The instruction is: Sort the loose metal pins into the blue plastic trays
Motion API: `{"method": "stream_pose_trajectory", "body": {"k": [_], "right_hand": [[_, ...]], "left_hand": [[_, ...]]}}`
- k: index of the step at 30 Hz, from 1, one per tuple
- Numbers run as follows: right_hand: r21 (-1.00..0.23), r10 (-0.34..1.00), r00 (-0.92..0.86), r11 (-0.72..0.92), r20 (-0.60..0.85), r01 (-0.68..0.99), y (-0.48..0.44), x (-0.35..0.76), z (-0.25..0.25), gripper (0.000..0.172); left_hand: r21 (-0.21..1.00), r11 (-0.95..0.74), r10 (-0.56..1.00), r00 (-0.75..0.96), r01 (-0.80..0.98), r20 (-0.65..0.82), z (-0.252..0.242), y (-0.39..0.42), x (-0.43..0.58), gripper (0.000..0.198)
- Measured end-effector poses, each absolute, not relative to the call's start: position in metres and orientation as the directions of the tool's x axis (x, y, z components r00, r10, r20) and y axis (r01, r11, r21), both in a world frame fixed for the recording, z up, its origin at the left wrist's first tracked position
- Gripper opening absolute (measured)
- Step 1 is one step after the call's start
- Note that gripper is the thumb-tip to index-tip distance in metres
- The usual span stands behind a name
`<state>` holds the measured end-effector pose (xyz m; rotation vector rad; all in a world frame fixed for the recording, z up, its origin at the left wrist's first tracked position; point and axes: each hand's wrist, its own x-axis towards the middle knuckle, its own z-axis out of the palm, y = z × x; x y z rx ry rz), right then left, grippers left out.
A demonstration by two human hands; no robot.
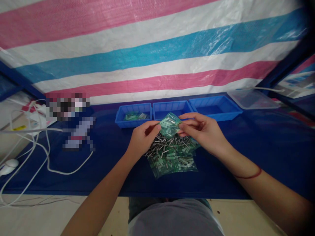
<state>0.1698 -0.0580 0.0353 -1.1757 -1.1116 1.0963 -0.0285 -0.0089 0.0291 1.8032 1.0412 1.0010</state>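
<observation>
A small green-tinted plastic bag (169,124) with metal pieces inside is held up between my two hands. My left hand (144,137) pinches its left edge between thumb and fingers. On the other side, my right hand (203,131) grips the right edge, thumb in front. Beneath them lies a pile of loose metal pins (159,146), dark and silvery. Several more filled green bags (172,164) lie on the table in front of and beside the pins.
Three blue bins stand along the back: a left one (120,123) with green bags in it, a middle one (172,106) and a right one (214,108). A clear plastic lid (256,99) lies at right. White cables (49,157) spread over the left side of the blue table (258,147).
</observation>
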Motion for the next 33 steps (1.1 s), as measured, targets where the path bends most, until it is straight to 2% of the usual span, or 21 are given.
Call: {"method": "stream_pose_trajectory", "body": {"k": [3,5,7,10,12,14,16,18,20,22,24,29,33], "right_hand": [[-0.995,0.989,0.118,0.093,0.09,-0.024,-0.058,0.173,0.038,0.032],[-0.99,0.98,0.142,0.136,0.139,0.028,-0.058,0.178,0.042,0.027],[-0.978,0.968,0.165,0.17,0.188,0.118,-0.058,0.184,0.046,0.02],[-0.936,0.96,0.154,0.178,0.232,0.304,-0.058,0.196,0.05,0.016],[-0.865,0.963,0.093,0.184,0.255,0.467,-0.057,0.205,0.051,0.018],[-0.754,0.973,-0.034,0.197,0.226,0.627,-0.057,0.216,0.048,0.019],[-0.649,0.977,-0.182,0.207,0.106,0.732,-0.057,0.225,0.044,0.022],[-0.59,0.96,-0.28,0.217,-0.015,0.778,-0.057,0.231,0.04,0.029],[-0.564,0.944,-0.327,0.246,-0.045,0.788,-0.058,0.234,0.037,0.043],[-0.555,0.931,-0.365,0.295,-0.016,0.777,-0.06,0.233,0.036,0.055],[-0.557,0.914,-0.406,0.339,0.004,0.758,-0.064,0.229,0.037,0.06],[-0.546,0.88,-0.474,0.409,0.024,0.731,-0.07,0.222,0.036,0.052],[-0.52,0.865,-0.492,0.464,0.094,0.717,-0.07,0.222,0.035,0.044]], "left_hand": [[0.86,-0.397,0.908,0.276,0.32,0.316,0.032,-0.001,-0.036,0.027],[0.844,-0.412,0.911,0.171,0.343,0.375,0.034,0.01,-0.045,0.029],[0.834,-0.415,0.905,0.067,0.363,0.421,0.036,0.023,-0.057,0.032],[0.771,-0.409,0.892,0.037,0.488,0.45,0.039,0.039,-0.069,0.035],[0.655,-0.38,0.892,0.073,0.653,0.445,0.041,0.043,-0.071,0.035],[0.474,-0.33,0.884,0.091,0.816,0.458,0.043,0.041,-0.069,0.036],[0.322,-0.282,0.861,0.09,0.904,0.501,0.044,0.036,-0.065,0.041],[0.264,-0.277,0.835,0.096,0.924,0.541,0.045,0.03,-0.062,0.043],[0.26,-0.317,0.817,0.123,0.912,0.564,0.045,0.025,-0.06,0.038],[0.273,-0.38,0.797,0.163,0.884,0.581,0.044,0.021,-0.059,0.032],[0.286,-0.449,0.779,0.214,0.846,0.589,0.043,0.018,-0.058,0.027],[0.293,-0.582,0.728,0.326,0.758,0.603,0.042,0.009,-0.052,0.022],[0.3,-0.67,0.681,0.4,0.679,0.614,0.041,0.001,-0.045,0.02]]}}
